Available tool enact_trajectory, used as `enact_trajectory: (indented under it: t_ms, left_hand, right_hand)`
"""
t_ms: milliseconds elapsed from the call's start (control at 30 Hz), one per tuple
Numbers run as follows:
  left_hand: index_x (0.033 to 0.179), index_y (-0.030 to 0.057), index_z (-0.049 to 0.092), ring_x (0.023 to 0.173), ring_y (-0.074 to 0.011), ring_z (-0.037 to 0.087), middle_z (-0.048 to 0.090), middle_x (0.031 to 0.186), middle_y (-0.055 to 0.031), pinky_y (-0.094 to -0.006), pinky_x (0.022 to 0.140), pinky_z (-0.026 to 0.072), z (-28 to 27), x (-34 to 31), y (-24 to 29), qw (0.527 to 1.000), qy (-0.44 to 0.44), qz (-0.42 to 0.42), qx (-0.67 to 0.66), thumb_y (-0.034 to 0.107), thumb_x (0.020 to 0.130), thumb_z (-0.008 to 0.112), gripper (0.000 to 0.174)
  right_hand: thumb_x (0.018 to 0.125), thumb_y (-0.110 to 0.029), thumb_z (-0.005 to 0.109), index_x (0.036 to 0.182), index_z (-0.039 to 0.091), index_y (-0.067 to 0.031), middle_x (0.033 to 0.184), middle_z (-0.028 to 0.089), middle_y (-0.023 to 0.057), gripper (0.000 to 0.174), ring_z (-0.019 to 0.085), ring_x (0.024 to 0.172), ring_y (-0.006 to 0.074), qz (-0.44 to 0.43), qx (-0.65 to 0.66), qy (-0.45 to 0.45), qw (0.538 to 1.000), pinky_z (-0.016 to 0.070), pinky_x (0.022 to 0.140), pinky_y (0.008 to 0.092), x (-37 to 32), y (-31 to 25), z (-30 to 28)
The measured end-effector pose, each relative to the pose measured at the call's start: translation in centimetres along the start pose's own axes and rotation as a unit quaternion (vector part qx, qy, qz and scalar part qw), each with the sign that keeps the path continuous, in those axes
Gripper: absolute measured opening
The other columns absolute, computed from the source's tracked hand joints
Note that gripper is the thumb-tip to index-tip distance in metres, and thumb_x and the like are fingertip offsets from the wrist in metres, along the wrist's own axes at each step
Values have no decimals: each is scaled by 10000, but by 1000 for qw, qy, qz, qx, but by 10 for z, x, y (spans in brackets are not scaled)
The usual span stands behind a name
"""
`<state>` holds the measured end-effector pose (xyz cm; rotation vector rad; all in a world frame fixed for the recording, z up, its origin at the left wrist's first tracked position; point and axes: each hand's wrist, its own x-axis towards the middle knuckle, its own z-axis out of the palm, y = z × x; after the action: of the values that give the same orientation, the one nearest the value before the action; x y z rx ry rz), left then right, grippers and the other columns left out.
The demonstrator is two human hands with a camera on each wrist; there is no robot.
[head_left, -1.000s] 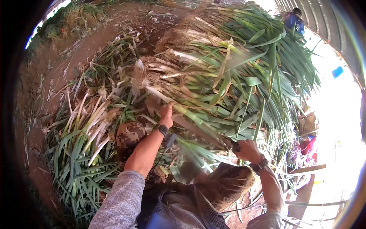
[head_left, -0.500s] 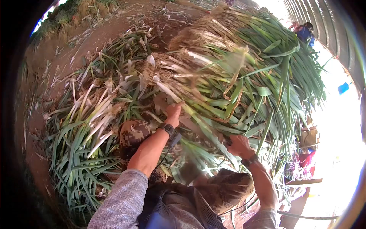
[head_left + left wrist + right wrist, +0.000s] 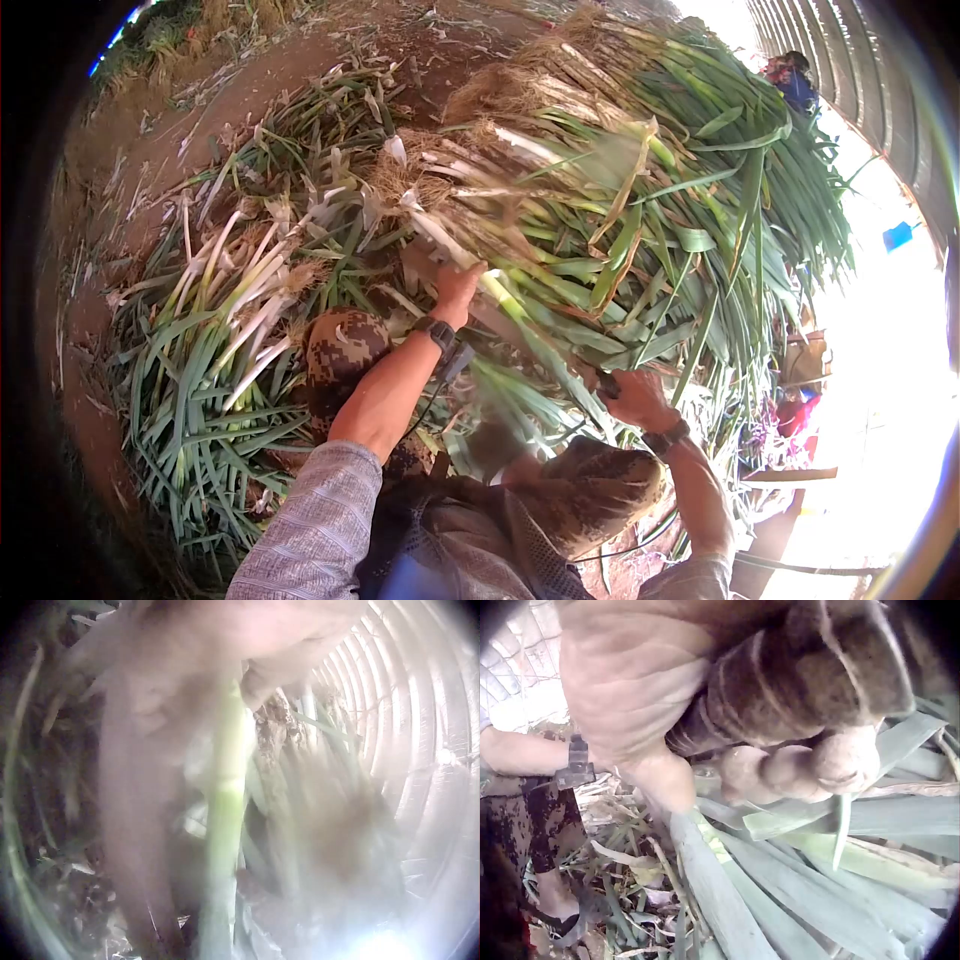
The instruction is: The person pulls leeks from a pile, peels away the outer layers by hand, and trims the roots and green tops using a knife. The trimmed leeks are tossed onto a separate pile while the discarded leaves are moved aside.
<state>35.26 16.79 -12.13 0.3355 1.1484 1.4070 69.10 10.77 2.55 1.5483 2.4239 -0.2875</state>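
Observation:
My left hand (image 3: 458,290) grips a leek (image 3: 505,297) around its pale lower shaft. The leek's white root end points up and left, and its leaves slant down toward my right hand (image 3: 640,400). In the left wrist view the light green stalk (image 3: 227,787) runs down from the fingers. My right hand holds the dark, ridged handle (image 3: 802,675) of a long-bladed knife, fingers curled round it. The blade (image 3: 139,825), a long brownish strip, lies alongside the stalk and is partly hidden by leaves in the head view.
A big heap of leeks (image 3: 700,170) lies ahead and right, roots facing left. More leeks with white shafts (image 3: 240,290) lie at my left, beside my camouflage-clad knee (image 3: 345,350). Stripped leaves (image 3: 310,130) litter the brown soil. Another person (image 3: 795,85) is at the far right.
My right hand has come in closer to the left hand with the knife, then drawn back slightly. A brighter stretch of stalk now shows beside my left hand, which keeps its grip.

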Motion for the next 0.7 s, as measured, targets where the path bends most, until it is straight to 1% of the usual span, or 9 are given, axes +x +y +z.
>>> enact_trajectory:
  t_ms: [133, 167, 200, 233, 300, 400, 500, 633, 700]
  left_hand:
    - [1247, 55, 504, 750, -234, 634, 559, 973, -82, -401, 520, 584, -2, -2, -4, 999, -25, 45, 16, 372, 884, 688, 515]
    - [1265, 56, 492, 812, -244, 634, 553, 1020, -98, -419, 553, 590, 4, -11, 4, 1000, 1, 3, 15, 434, 911, 618, 533]
    - [1283, 57, 480, 874, -253, 635, 547, 1066, -114, -437, 585, 596, 7, -17, 9, 999, 27, -39, 15, 497, 938, 549, 563]
    - [1283, 57, 480, 874, -253, 635, 547, 1066, -114, -437, 585, 596, 4, -16, 9, 999, 28, -38, 15, 497, 938, 549, 563]
    - [1331, 61, 440, 995, -291, 607, 525, 1163, -141, -498, 702, 595, -1, -14, 12, 998, -21, -65, -5, 580, 958, 421, 639]
    - [1341, 61, 429, 1028, -322, 594, 524, 1203, -151, -525, 800, 567, -1, -17, 12, 992, -60, -67, -85, 568, 970, 389, 629]
    - [1312, 61, 449, 1049, -341, 580, 507, 1235, -154, -528, 867, 536, 0, -18, 10, 992, -58, -33, -106, 529, 975, 427, 578]
    - [1269, 59, 475, 1024, -302, 602, 548, 1193, -140, -508, 881, 528, -2, -20, 0, 997, -20, 8, -73, 443, 973, 502, 485]
    - [1243, 64, 486, 966, -249, 631, 602, 1117, -113, -478, 877, 533, -7, -23, -3, 996, -78, 20, -36, 351, 951, 580, 420]
  right_hand:
    - [785, -367, 628, 828, 669, -42, 772, 651, 228, 330, 625, 753, 428, -45, 23, 68, 996, 485, 697, 503, 17, -21, -4]
    - [786, -368, 626, 836, 672, -40, 787, 655, 229, 335, 627, 766, 427, -60, 46, 110, 991, 488, 706, 502, 20, -32, -11]
    - [789, -372, 623, 857, 681, -40, 805, 659, 232, 344, 626, 773, 434, -29, 37, 41, 998, 488, 722, 506, 21, -50, -32]
    - [789, -372, 623, 857, 681, -40, 805, 659, 232, 344, 626, 773, 434, -31, 37, 42, 998, 488, 722, 506, 27, -47, -27]
    - [791, -388, 625, 875, 683, -39, 832, 659, 240, 364, 621, 788, 446, -29, 41, 23, 998, 486, 739, 513, 44, -40, -14]
    - [799, -406, 624, 867, 684, -39, 841, 661, 239, 378, 627, 813, 433, -15, 26, 26, 999, 487, 760, 510, 56, -46, -12]
    - [837, -370, 557, 886, 685, -34, 908, 676, 226, 363, 642, 878, 403, -26, 20, -8, 999, 486, 834, 489, 63, -59, -21]
    - [821, -365, 569, 888, 684, -34, 920, 674, 230, 356, 641, 880, 405, -19, 37, -22, 999, 491, 823, 486, 63, -68, -31]
    - [819, -372, 573, 884, 683, -40, 915, 675, 226, 356, 643, 881, 402, -2, 33, -11, 999, 495, 810, 488, 64, -62, -27]
